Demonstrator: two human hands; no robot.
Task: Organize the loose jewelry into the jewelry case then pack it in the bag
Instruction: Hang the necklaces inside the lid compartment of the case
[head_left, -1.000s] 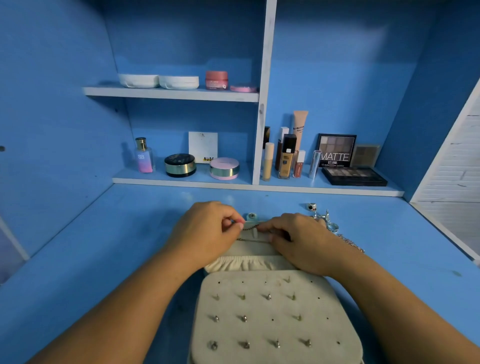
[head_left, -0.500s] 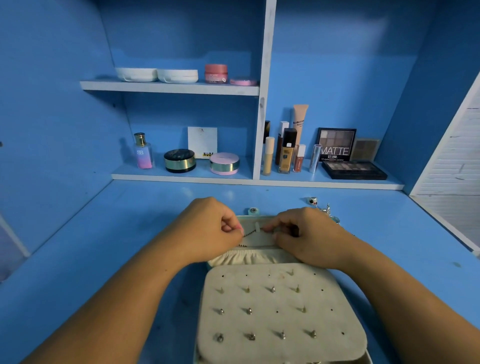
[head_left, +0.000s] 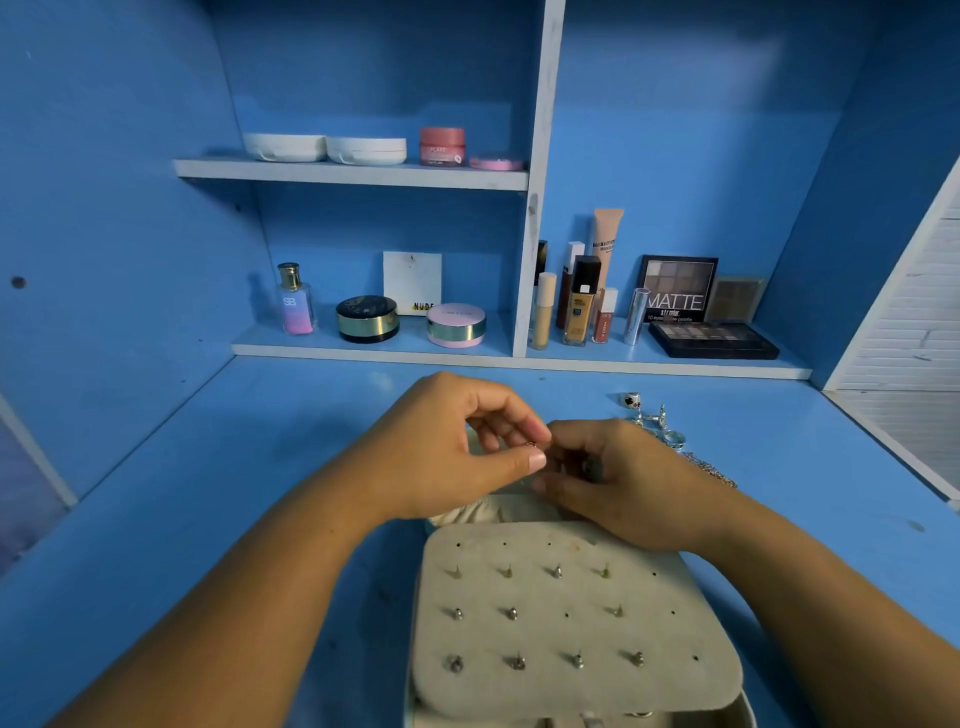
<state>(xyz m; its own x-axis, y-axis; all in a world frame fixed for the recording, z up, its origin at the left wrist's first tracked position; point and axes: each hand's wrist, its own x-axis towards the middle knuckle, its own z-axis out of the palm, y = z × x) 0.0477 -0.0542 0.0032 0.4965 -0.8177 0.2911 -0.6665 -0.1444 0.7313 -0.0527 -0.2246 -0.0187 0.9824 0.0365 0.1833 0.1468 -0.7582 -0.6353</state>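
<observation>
An open cream jewelry case (head_left: 717, 649) lies on the blue desk, its padded flap studded with several earrings (head_left: 511, 614). Both hands meet over the case's far half, above its gathered pocket (head_left: 483, 512). My left hand (head_left: 447, 447) pinches a small metal piece of a thin chain (head_left: 531, 444) between thumb and forefinger. My right hand (head_left: 618, 478) has its fingertips curled onto the same piece from the right. Most of the chain is hidden by my fingers. Loose silver rings (head_left: 657, 423) and another chain (head_left: 714, 470) lie on the desk behind my right hand.
Cosmetics fill the low shelf: a perfume bottle (head_left: 296, 300), compacts (head_left: 368, 318), foundation tubes (head_left: 582, 301) and eyeshadow palettes (head_left: 714, 338). An upper shelf (head_left: 353, 174) holds white cases and a pink jar. A white slatted panel (head_left: 914, 322) stands at right. No bag shows.
My hands have drawn together and lifted slightly; the stretch of chain earlier held taut between them is now gathered at my fingertips. The view has tilted, showing more of the case.
</observation>
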